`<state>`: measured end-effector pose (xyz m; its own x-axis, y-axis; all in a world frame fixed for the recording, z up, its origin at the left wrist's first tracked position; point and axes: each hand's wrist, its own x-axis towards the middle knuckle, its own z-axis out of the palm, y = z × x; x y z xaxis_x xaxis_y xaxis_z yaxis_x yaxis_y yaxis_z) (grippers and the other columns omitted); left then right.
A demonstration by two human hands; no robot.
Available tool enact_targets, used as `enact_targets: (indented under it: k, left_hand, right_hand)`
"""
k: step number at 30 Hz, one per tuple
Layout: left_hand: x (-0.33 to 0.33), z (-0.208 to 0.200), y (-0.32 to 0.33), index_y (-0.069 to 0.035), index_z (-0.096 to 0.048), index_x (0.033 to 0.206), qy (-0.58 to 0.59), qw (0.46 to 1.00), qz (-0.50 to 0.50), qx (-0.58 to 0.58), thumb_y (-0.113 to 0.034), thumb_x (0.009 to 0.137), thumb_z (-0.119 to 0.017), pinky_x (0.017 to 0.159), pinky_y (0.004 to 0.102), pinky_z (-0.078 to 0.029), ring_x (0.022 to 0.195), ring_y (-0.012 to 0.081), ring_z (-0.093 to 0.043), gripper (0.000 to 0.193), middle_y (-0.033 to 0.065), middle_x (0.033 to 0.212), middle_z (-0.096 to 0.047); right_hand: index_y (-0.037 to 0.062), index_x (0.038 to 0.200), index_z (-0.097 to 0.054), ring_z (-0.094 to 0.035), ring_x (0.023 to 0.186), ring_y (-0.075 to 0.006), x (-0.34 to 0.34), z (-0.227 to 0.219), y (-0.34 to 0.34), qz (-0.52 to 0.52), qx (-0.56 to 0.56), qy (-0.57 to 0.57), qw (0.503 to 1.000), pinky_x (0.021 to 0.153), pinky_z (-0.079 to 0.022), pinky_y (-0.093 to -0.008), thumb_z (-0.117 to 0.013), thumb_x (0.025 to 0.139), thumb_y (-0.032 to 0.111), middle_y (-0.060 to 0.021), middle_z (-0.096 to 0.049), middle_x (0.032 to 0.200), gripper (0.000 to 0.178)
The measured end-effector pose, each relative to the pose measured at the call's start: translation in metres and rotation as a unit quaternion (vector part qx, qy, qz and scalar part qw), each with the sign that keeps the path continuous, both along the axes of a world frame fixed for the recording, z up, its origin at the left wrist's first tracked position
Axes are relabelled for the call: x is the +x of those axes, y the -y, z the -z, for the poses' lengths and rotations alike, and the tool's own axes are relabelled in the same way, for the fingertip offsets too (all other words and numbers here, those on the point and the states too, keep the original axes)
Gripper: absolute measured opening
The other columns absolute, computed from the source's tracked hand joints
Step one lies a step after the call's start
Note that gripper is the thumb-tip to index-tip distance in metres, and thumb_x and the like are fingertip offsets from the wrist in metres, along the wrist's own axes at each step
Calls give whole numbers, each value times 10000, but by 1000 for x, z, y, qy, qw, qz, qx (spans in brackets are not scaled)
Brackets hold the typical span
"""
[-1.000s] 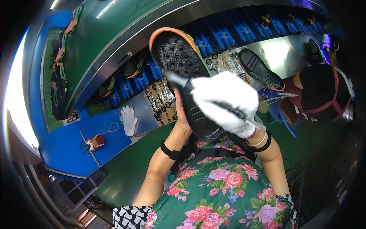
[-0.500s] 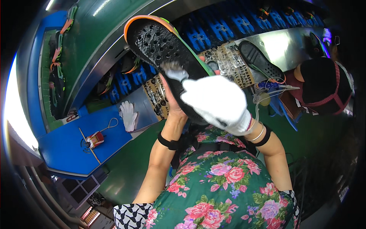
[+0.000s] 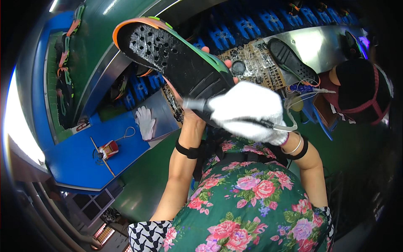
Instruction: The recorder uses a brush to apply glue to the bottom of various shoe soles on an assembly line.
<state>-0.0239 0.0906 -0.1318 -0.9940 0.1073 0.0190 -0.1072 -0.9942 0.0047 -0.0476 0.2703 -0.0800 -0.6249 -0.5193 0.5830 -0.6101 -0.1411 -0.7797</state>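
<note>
A long shoe sole (image 3: 182,69), black inside with an orange-to-green rim, is tilted up in front of me. Its far end has many small holes and a wet, glossy sheen. My left hand (image 3: 192,116) is bare and grips the sole from below, thumb at the left edge and fingertips showing past the right edge. My right hand (image 3: 252,111), in a white knit glove, is closed around a flat brush (image 3: 195,104), its head blurred by motion. The brush is over the sole's near left edge; whether it touches is unclear. A thin tube (image 3: 292,122) shows by my right wrist.
Taped cardboard (image 3: 264,69) on a metal ledge holds a round dark cup (image 3: 238,68); another sole (image 3: 291,61) lies beside it. Blue racks (image 3: 247,27) stand behind. A person in a dark cap (image 3: 356,90) is at right. Left is a blue table (image 3: 79,161) and white glove (image 3: 145,122).
The sole has shifted left and tilted further over. My right hand has drawn the brush from the sole's middle down toward its near end.
</note>
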Motion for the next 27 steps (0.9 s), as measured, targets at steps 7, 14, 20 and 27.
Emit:
enact_targets:
  k: [7,14,20,27]
  left_hand:
    - [2,5,10,-132,-361,1592,-20,999,24,-26,-888,844,-504,1072,686,-455,1368,450,-518,1073,286,1446,-536]
    - [-5,-2,8,-53,-355,1579,-27,999,21,-18,-897,842,-496,1059,663,-474,1337,429,-528,1129,258,1484,-502]
    - [-1,2,15,-108,-311,1618,-25,999,13,-36,-887,825,-539,1021,710,-480,1343,521,-489,1134,215,1613,-357]
    - [-1,2,26,-92,-277,1630,-28,996,42,-80,-873,808,-583,1009,654,-526,1347,544,-489,1174,233,1636,-311]
  right_hand:
    - [128,1037,-810,-746,886,-241,14,0,-1,-50,17,13,999,748,-585,-330,-844,774,57,-79,-789,1047,275]
    - [122,1056,-812,-743,864,-265,17,8,-4,-6,46,-53,998,772,-589,-351,-828,754,34,-76,-787,1078,315]
    - [111,1053,-802,-730,858,-258,6,9,-7,-16,4,47,999,759,-583,-363,-814,814,82,-93,-784,1036,242]
    - [110,974,-816,-740,856,-242,17,-1,-10,-100,-2,133,986,741,-586,-349,-846,790,68,-83,-789,984,191]
